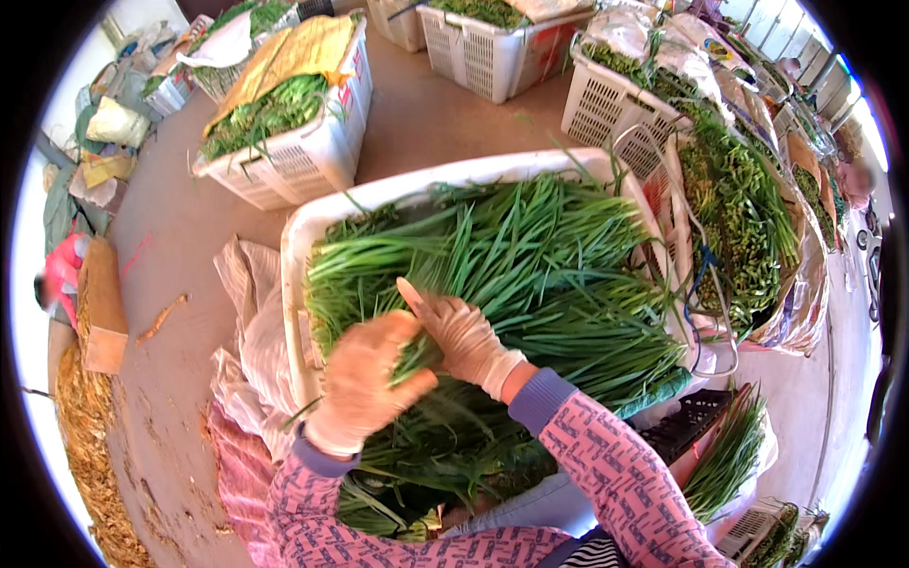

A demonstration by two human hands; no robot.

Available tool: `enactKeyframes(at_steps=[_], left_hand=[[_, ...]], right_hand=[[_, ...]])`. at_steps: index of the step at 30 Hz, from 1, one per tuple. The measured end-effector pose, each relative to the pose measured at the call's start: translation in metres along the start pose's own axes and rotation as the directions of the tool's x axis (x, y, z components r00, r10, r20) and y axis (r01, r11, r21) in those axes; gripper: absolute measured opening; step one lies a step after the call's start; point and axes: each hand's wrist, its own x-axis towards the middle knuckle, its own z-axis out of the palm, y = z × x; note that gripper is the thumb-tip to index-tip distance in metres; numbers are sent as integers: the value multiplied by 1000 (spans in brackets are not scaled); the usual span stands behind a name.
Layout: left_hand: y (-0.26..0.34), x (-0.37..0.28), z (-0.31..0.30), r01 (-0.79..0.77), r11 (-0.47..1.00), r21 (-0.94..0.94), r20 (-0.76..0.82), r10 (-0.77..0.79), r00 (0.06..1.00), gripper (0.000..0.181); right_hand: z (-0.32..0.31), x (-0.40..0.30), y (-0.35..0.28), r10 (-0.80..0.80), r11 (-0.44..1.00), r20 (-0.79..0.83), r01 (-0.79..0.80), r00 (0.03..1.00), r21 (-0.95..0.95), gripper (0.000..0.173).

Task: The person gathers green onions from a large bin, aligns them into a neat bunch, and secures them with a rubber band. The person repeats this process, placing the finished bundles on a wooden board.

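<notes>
Before me stands a large white plastic crate (465, 174) packed with long, flat-leaved greens like garlic chives (525, 241), laid in bundles. My left hand (373, 380), in a pale thin glove, is blurred over the crate's near left part, its thumb spread from the fingers. Close beside it, my right hand (465, 337), gloved likewise, has its back upward and one finger stretched to the upper left. A few green leaves show between the two hands; whether either hand grips them is hidden. More dark greens (447, 440) lie below my hands, between my forearms and lap.
Beyond are white crates of greens (284, 170), (490, 64), some covered with sacks. At right, an open woven bag (788, 312) holds stemmed greens (738, 234). Pale sacking (259, 312) drapes left of the crate. A person (64, 273) is by a cardboard box (103, 312).
</notes>
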Motion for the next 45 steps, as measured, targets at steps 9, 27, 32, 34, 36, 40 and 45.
enactKeyframes(at_steps=[9, 27, 32, 34, 36, 40, 45], left_hand=[[-34, -61, 6, 282, 889, 361, -41, -287, 957, 33], [40, -148, -19, 389, 657, -646, -420, -732, 537, 21], [86, -154, 40, 191, 518, -834, -304, -719, 625, 21], [109, -147, 53, 64, 290, -955, -190, -762, 620, 20], [121, -144, 61, 80, 39, -996, 24, -748, 664, 23], [136, -115, 72, 140, -481, -865, 351, -384, 854, 32], [164, -48, 65, 346, -763, -546, 618, -88, 781, 85]], right_hand=[[-2, -1, -35, -204, 871, -298, 33, 932, -491, 68], [18, -4, -35, -322, 798, 221, 389, 921, -460, 40], [0, -23, -41, -244, 861, 175, 296, 954, -413, 37], [-4, -37, -22, -319, 882, 77, 326, 945, -341, 39], [-20, -52, -11, -379, 895, -25, 359, 925, -265, 37], [-64, -81, 10, -324, 941, -301, 339, 897, -1, 43], [-99, -127, 25, 197, -156, -123, 154, 973, 976, 35]])
